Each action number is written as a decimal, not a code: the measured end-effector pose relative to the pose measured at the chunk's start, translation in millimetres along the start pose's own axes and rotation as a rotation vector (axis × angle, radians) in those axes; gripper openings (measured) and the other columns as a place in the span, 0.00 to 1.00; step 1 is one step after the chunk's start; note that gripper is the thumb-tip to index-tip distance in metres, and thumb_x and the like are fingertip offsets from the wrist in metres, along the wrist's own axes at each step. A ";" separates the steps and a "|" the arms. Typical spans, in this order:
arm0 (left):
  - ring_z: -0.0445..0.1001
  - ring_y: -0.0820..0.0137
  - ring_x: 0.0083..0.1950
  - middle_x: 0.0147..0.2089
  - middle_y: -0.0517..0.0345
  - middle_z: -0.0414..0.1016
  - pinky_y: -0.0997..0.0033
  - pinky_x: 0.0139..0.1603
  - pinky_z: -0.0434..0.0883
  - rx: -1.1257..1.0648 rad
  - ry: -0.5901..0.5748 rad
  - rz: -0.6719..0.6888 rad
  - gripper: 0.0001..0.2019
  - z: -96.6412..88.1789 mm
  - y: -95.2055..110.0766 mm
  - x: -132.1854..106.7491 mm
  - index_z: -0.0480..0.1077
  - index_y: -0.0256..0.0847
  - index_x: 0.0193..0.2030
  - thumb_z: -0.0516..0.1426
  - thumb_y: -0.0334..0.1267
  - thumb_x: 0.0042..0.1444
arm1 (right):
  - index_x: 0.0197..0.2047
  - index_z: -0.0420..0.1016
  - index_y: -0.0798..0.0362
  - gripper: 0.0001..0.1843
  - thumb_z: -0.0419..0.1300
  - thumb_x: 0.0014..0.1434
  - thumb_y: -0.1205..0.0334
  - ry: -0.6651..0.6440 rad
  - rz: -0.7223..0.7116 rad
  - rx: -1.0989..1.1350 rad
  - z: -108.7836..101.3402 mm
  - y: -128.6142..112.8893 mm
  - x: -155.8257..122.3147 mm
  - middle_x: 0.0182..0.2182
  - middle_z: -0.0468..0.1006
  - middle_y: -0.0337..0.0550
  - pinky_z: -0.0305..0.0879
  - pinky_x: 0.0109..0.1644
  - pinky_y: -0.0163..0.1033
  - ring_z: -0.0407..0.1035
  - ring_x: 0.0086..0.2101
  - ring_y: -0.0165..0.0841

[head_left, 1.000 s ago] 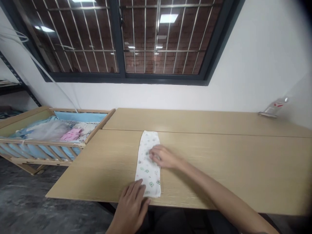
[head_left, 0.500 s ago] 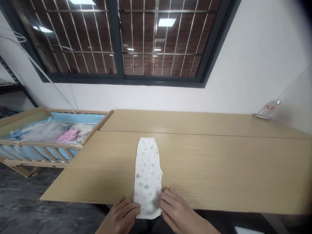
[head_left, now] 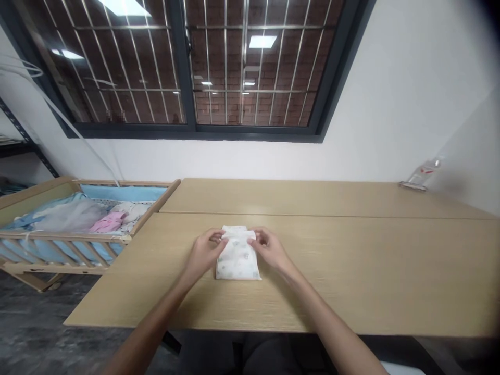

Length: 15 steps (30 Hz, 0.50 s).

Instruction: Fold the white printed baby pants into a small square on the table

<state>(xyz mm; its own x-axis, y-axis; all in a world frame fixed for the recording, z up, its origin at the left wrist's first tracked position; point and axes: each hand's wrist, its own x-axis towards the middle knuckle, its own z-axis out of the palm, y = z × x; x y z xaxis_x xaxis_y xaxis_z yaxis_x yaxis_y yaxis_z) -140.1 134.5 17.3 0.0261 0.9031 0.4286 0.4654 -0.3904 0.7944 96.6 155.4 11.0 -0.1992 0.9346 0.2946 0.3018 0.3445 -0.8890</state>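
Note:
A white baby garment (head_left: 237,263) with a small print lies on the wooden table (head_left: 351,271), doubled over so that its near half rests on the far half. Its exact kind is hard to tell; it looks like folded baby trousers. My left hand (head_left: 206,251) pinches the left corner of the turned-over edge between thumb and fingers. At the right corner of that same edge, my right hand (head_left: 269,249) has a matching pinch. A strip of the lower layer shows beyond the edge, between both hands.
Left of the table stands a wooden crib (head_left: 128,237) with blue lining, holding a pink cloth (head_left: 109,222) and other fabrics. A clear bottle-like object (head_left: 422,176) leans at the table's far right corner. Behind the table is a wall with a barred window (head_left: 250,78).
Both hands have moved away from me, carrying the garment's near end up over its far end. The long strip of cloth is now folded to about half its length.

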 end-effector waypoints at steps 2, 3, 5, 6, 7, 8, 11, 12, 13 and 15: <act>0.80 0.67 0.41 0.44 0.50 0.82 0.69 0.43 0.77 -0.011 -0.009 -0.084 0.12 12.3 -17.6 27.1 0.75 0.37 0.45 0.61 0.41 0.59 | 0.48 0.70 0.52 0.20 0.63 0.57 0.49 0.060 0.037 0.056 7.8 25.0 23.0 0.30 0.73 0.38 0.67 0.36 0.39 0.69 0.31 0.34; 0.81 0.68 0.39 0.43 0.50 0.82 0.70 0.41 0.77 -0.003 -0.012 -0.109 0.11 18.4 -26.5 38.3 0.75 0.36 0.45 0.61 0.40 0.59 | 0.47 0.70 0.52 0.21 0.64 0.56 0.50 0.089 0.052 0.065 11.5 36.5 32.9 0.30 0.73 0.38 0.67 0.36 0.39 0.69 0.30 0.34; 0.80 0.68 0.36 0.39 0.50 0.82 0.71 0.37 0.76 0.032 -0.019 -0.141 0.09 30.1 -43.3 55.4 0.74 0.35 0.43 0.60 0.37 0.59 | 0.46 0.69 0.52 0.20 0.65 0.53 0.53 0.147 0.086 0.058 18.0 55.4 49.3 0.28 0.72 0.36 0.67 0.35 0.39 0.69 0.30 0.33; 0.80 0.68 0.36 0.38 0.50 0.82 0.72 0.37 0.76 0.053 -0.022 -0.156 0.08 35.5 -51.0 61.2 0.74 0.35 0.43 0.60 0.36 0.59 | 0.45 0.68 0.52 0.19 0.66 0.52 0.54 0.174 0.105 0.045 20.8 62.3 55.6 0.27 0.72 0.35 0.67 0.35 0.39 0.68 0.29 0.33; 0.80 0.69 0.35 0.38 0.50 0.82 0.72 0.36 0.75 0.077 -0.027 -0.170 0.07 40.4 -57.9 65.6 0.74 0.35 0.42 0.60 0.35 0.59 | 0.44 0.68 0.51 0.18 0.65 0.51 0.56 0.197 0.127 0.025 23.4 67.7 60.8 0.27 0.71 0.34 0.67 0.34 0.38 0.68 0.29 0.33; 0.80 0.69 0.36 0.38 0.50 0.82 0.72 0.37 0.75 0.103 -0.033 -0.184 0.06 44.9 -64.2 68.7 0.74 0.35 0.42 0.60 0.34 0.59 | 0.43 0.68 0.51 0.17 0.65 0.51 0.57 0.213 0.150 0.001 25.7 71.7 65.0 0.26 0.71 0.33 0.67 0.34 0.38 0.69 0.29 0.33; 0.80 0.68 0.38 0.39 0.50 0.82 0.72 0.39 0.75 0.185 -0.053 -0.217 0.05 54.6 -77.4 73.8 0.74 0.36 0.42 0.60 0.31 0.59 | 0.40 0.68 0.50 0.14 0.65 0.50 0.60 0.237 0.201 -0.072 31.5 78.4 72.1 0.26 0.71 0.33 0.68 0.35 0.38 0.70 0.29 0.33; 0.80 0.68 0.38 0.40 0.50 0.82 0.72 0.40 0.74 0.213 -0.061 -0.225 0.05 56.4 -79.6 74.8 0.74 0.36 0.42 0.60 0.31 0.59 | 0.39 0.68 0.50 0.14 0.65 0.50 0.61 0.239 0.210 -0.089 32.9 79.9 73.2 0.26 0.71 0.33 0.68 0.36 0.39 0.70 0.29 0.33; 0.80 0.68 0.39 0.40 0.50 0.82 0.72 0.40 0.74 0.239 -0.071 -0.230 0.05 57.5 -80.3 75.6 0.74 0.37 0.42 0.60 0.31 0.59 | 0.39 0.68 0.51 0.13 0.65 0.50 0.62 0.240 0.215 -0.101 34.0 81.3 74.0 0.26 0.72 0.34 0.68 0.37 0.39 0.70 0.29 0.34; 0.80 0.68 0.40 0.40 0.51 0.82 0.71 0.43 0.74 0.294 -0.084 -0.226 0.06 57.2 -77.2 75.0 0.73 0.37 0.44 0.59 0.31 0.60 | 0.39 0.69 0.52 0.13 0.65 0.51 0.63 0.237 0.218 -0.123 34.8 83.2 74.7 0.27 0.74 0.36 0.70 0.39 0.40 0.71 0.30 0.35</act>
<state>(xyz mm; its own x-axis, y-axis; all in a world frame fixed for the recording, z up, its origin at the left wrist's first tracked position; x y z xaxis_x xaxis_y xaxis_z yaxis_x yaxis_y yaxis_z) -123.5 242.6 -36.5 -0.0394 0.9769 0.2098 0.7015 -0.1225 0.7020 74.3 250.8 -53.1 0.1005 0.9769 0.1887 0.4262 0.1291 -0.8954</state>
